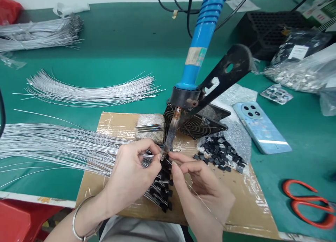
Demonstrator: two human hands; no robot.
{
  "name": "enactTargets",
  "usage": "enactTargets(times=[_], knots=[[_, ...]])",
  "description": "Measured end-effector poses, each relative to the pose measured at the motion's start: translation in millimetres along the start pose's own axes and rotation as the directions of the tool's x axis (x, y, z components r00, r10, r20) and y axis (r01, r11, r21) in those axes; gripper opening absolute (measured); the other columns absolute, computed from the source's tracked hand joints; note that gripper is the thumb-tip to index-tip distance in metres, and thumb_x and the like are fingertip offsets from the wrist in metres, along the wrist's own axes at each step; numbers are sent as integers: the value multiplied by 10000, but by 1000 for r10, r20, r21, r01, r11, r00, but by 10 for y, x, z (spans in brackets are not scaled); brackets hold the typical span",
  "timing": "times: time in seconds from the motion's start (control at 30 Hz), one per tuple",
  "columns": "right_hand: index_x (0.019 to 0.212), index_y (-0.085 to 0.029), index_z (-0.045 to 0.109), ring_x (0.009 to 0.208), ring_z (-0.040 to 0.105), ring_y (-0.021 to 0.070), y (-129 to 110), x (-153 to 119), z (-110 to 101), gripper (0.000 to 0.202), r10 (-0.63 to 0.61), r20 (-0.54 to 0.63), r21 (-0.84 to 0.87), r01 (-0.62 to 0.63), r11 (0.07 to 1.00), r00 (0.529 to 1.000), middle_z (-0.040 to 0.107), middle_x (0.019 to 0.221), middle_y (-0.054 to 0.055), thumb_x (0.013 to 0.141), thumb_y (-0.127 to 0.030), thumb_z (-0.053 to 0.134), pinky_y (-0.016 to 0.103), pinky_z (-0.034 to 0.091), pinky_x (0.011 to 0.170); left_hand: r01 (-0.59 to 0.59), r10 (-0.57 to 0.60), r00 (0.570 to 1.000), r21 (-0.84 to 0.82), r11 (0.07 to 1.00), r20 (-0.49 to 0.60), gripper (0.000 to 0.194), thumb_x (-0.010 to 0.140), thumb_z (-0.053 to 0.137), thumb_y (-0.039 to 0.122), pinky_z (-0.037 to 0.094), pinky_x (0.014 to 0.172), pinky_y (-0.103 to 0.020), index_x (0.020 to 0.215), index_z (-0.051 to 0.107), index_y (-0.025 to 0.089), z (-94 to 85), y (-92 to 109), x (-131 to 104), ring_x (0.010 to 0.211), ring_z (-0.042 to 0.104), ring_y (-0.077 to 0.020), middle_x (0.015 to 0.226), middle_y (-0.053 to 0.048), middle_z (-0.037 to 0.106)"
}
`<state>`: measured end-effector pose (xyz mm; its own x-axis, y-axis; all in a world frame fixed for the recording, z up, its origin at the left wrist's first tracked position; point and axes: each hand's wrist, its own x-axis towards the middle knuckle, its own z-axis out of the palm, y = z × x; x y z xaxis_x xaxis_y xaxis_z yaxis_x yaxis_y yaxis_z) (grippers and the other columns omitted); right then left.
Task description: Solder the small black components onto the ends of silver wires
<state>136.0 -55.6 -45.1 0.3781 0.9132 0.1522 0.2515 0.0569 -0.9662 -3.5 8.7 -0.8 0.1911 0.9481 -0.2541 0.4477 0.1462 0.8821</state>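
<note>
A blue soldering iron (pixel 196 56) is held by a black bracket (pixel 223 77), its tip pointing down between my hands. My left hand (pixel 138 166) pinches a small piece at the tip, too small to make out. In my right hand (pixel 201 189) a thin wire (pixel 202 201) is pinched between thumb and finger, its end near the tip and its tail running across the palm. Under my hands lie white wires with black ends (pixel 161 193), on brown cardboard (pixel 233 207). Small black pieces (pixel 223 152) are piled right of my right hand.
White wire bundles (pixel 91 93) lie at the left. A black fan (pixel 199 123) stands behind the iron, beside a pad with metal rods (pixel 149 128). A blue phone (pixel 262 126), red-handled scissors (pixel 309 203) and plastic bags (pixel 301 67) are at the right.
</note>
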Motion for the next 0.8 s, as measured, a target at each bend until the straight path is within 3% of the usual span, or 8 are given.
enactTargets(times=[0.33, 0.8], knots=[[776, -232, 636, 969, 796, 155, -26, 1, 14, 188, 6, -11, 27, -6, 1000, 1000, 828, 1068, 22, 913, -153, 738, 202, 588, 862, 8, -8, 1000, -11, 1000, -10, 123, 846, 609, 221, 526, 704, -337, 739, 660, 186, 0, 17, -22, 798, 696, -229, 819, -59, 760], [764, -228, 627, 937, 805, 203, -11, -2, 6, 192, -8, -12, -12, 8, 1000, 1000, 832, 1031, 60, 913, -176, 738, 263, 613, 823, -7, 7, 1000, 32, 999, -4, 117, 845, 610, 198, 508, 675, -312, 738, 656, 189, 0, 7, -2, 777, 686, -207, 814, -49, 757]])
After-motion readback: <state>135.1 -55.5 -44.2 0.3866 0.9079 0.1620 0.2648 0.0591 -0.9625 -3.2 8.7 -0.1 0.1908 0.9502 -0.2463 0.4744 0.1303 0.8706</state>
